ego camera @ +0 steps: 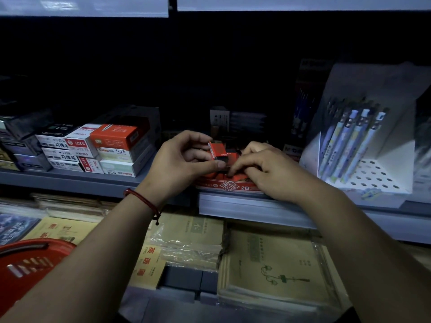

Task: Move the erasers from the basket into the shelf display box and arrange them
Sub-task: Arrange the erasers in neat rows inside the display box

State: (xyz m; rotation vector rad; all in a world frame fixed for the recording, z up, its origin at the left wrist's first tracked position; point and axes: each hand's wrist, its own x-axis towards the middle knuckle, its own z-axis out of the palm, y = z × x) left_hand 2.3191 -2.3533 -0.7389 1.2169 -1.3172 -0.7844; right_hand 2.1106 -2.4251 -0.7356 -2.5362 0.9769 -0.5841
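Fingers [198,136] of your left hand [182,159] pinch an eraser [217,152] just above the box [224,185] | your right hand [268,171] bunches its fingertips on erasers [211,176] inside it, grip unclear | basket [28,266] well below-left

Glossy red plastic basket [28,264]; shiny clear film over paper notebooks [275,271].

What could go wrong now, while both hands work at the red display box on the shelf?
1. The left hand pinches the eraser above the display box; it could slip and fall onto the notebooks below.
2. The box sits at the shelf edge; the right hand, reaching into it, might push it off.
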